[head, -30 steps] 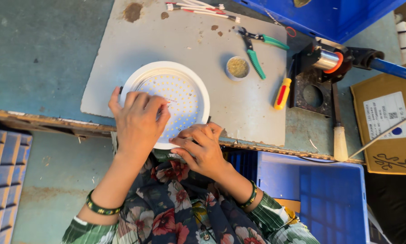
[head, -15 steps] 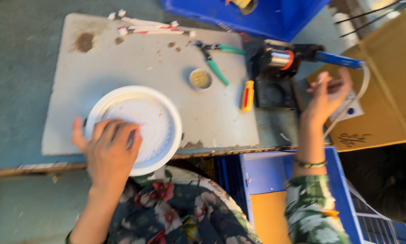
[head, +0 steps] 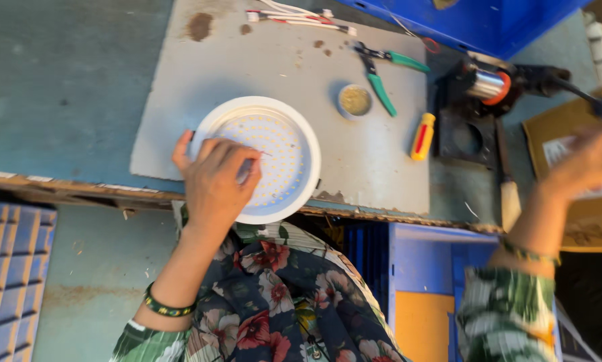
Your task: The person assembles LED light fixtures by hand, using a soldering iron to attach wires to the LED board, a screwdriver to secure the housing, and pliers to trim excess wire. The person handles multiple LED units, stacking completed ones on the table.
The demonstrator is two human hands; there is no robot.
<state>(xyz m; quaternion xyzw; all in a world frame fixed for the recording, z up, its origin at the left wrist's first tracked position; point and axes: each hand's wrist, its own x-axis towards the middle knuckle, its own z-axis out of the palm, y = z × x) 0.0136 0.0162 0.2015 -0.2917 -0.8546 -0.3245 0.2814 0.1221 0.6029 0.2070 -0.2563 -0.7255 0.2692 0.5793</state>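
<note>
left hand: mine, bare, with no glove and no ring that I can see
left wrist: a thin bracelet, dark green with small yellow marks
left sleeve: green and white pattern, ending below the bracelet
right hand: bare (it is blurred)
right wrist: a similar dark bracelet
right sleeve: green and white leaf print
front cloth: dark, with red and pink flowers

A workshop: beyond the left hand, pliers, a screwdriver and wires litter the bench
</note>
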